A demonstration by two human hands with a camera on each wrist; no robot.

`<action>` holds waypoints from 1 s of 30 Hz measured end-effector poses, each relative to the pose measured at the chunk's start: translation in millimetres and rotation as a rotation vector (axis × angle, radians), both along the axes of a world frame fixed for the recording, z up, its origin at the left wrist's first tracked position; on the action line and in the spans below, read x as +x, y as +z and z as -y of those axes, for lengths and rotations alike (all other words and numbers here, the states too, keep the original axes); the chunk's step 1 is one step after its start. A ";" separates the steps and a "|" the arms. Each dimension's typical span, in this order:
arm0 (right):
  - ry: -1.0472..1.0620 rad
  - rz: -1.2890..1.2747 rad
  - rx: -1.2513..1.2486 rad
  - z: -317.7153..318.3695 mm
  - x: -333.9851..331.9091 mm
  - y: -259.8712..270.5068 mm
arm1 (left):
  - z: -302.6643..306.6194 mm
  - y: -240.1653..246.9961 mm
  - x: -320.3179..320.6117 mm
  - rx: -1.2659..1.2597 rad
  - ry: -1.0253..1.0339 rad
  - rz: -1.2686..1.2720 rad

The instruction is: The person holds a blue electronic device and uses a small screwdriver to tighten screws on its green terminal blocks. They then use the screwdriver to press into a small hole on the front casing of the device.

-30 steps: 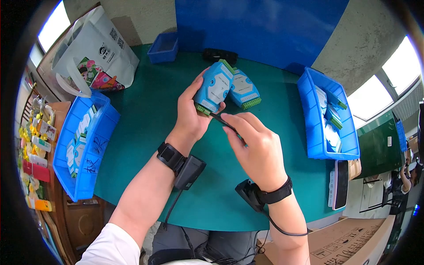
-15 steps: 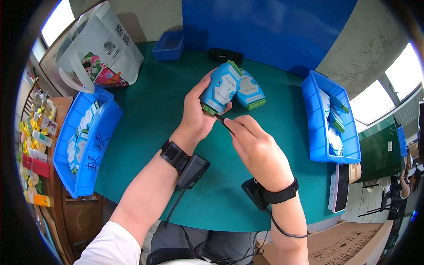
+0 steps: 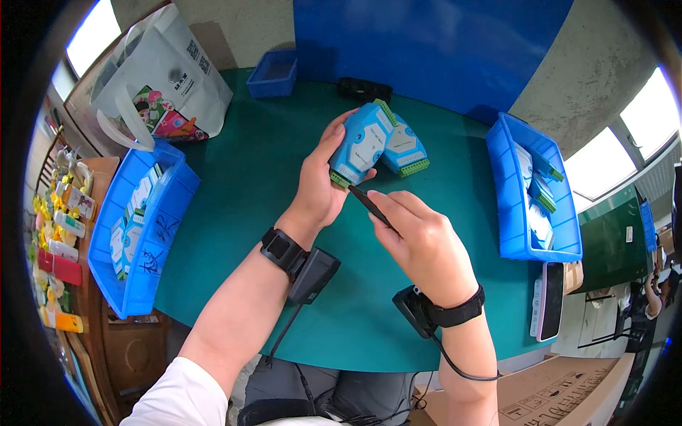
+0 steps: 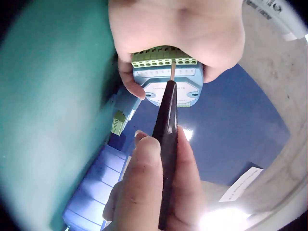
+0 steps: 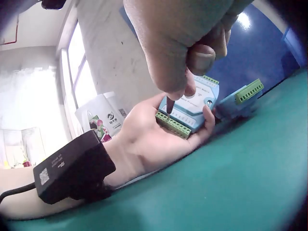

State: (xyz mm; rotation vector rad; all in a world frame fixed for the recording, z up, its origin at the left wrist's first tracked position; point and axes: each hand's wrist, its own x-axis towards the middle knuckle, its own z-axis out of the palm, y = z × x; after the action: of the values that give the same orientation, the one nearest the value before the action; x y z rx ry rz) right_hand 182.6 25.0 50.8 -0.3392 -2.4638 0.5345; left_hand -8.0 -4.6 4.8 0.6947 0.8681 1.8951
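My left hand (image 3: 318, 186) grips a blue module (image 3: 361, 144) with a white label and green terminal blocks at both ends, raised over the table. My right hand (image 3: 430, 238) pinches a black-handled screwdriver (image 3: 371, 207) and points it at the near terminal block (image 3: 339, 179). In the left wrist view the thin metal shaft (image 4: 173, 71) meets the row of holes on that green block, right of its middle. A second blue module (image 3: 405, 148) lies on the table just beyond the held one, partly hidden by it.
Blue bins of similar modules stand at left (image 3: 106, 277) and right (image 3: 506, 206). A small blue tray (image 3: 273, 84), a black object (image 3: 364, 89) and a white bag (image 3: 177, 78) are at the back of the green table (image 3: 341, 319). A phone (image 3: 551, 302) lies at the right edge.
The module and both hands sit slightly further right in the head view than a second ago. The right hand has shifted a little down and right, showing more of the screwdriver.
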 end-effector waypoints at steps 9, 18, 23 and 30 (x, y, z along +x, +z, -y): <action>-0.049 -0.042 -0.113 3.8 -3.4 -1.8 | 1.1 3.1 2.3 -0.012 0.018 -0.065; -0.120 -0.119 -0.203 5.2 -9.4 -9.9 | 1.1 3.7 2.5 0.002 0.000 -0.064; -0.182 -0.066 -0.261 12.0 -11.8 -2.8 | -0.6 0.7 1.1 0.035 -0.029 -0.009; -0.089 -0.160 -0.304 10.0 -13.2 -10.1 | 0.8 3.8 1.6 -0.001 -0.069 0.055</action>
State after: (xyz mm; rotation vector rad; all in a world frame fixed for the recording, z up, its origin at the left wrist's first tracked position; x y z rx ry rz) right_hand 169.4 15.0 40.7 -0.5046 -2.2026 0.8662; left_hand -6.4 -5.4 8.6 0.6610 0.8001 1.8436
